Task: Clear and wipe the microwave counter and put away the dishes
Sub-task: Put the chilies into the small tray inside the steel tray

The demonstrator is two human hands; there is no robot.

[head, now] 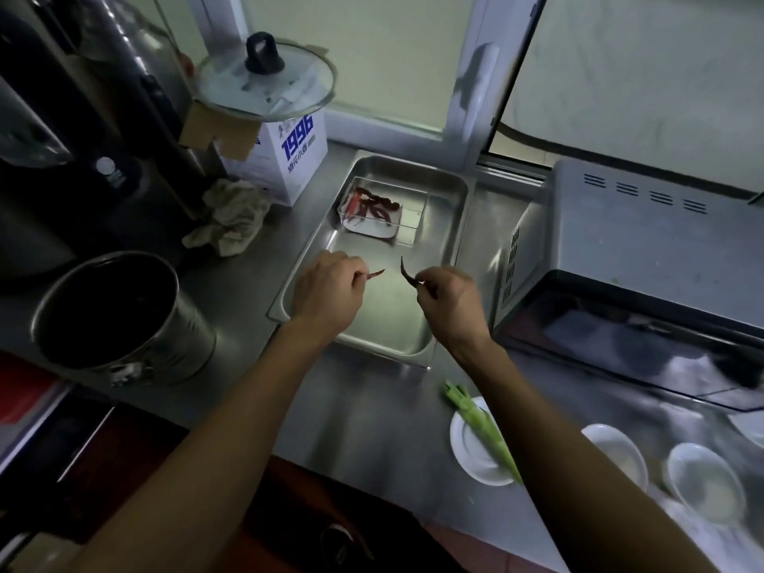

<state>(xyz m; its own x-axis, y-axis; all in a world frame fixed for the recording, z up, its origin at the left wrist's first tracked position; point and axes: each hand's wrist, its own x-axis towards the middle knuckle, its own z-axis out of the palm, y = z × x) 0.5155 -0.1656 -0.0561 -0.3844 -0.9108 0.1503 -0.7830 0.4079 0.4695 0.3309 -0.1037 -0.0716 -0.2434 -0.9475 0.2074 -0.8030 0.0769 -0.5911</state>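
Head view: both hands are over the steel tray (448, 225) sunk in the counter (364, 411), left of the microwave (645, 258). Left hand (326, 293) pinches a small dried red chili (375, 273) at its fingertips; right hand (448, 297) pinches a darker, curved chili (406, 271). Both chilies are held just above the tray floor, tips pointing toward each other, not touching.

Far end of the tray: a clear plastic box (407, 217) already holding several red chilies. Judged step: clearing, i.e. collecting loose chilies off the tray into that box. No loose ones visible on the tray floor besides the two in hand.

Next move, likely: carry both forward, release over the box. The box is low-walled and close by, so the drop is simple; chilies are light and brittle, so a light pinch suffices.

Remaining, as judged:
- white plate (465, 444) with a green vegetable stalk (475, 417) on it, near counter edge, right of centre
- two white bowls (616, 450) (707, 483) further right, in front of the microwave; blurred, contents unreadable
- crumpled cloth (231, 219) at left, beside the white carton (285, 159), untouched; wiping not yet done
- metal pot (124, 320) at left edge

Task is early: dishes are out, counter unwiped.
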